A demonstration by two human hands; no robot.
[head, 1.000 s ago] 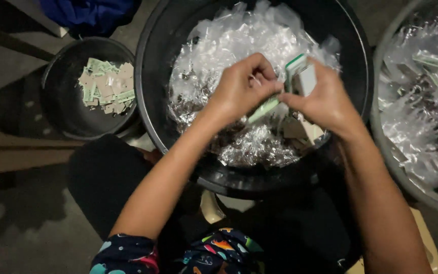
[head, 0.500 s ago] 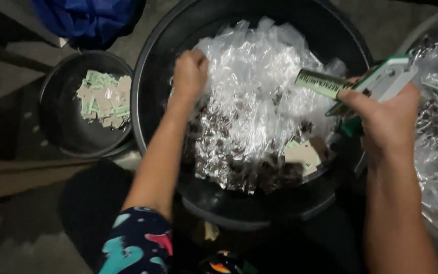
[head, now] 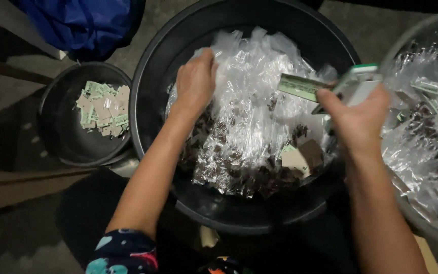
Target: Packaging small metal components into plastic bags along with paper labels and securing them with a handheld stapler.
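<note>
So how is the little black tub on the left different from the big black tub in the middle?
The small black tub holds only a loose heap of flat green and tan paper labels, while the big black tub is piled with crinkly clear plastic packets. The small black tub is much narrower than the big black tub. Nobody touches the small one; the left hand reaches into the big one. Both are round, dark and open-topped.

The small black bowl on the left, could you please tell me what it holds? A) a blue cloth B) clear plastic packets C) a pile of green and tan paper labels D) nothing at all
C: the small black bowl holds a pile of green and tan paper labels.
</note>
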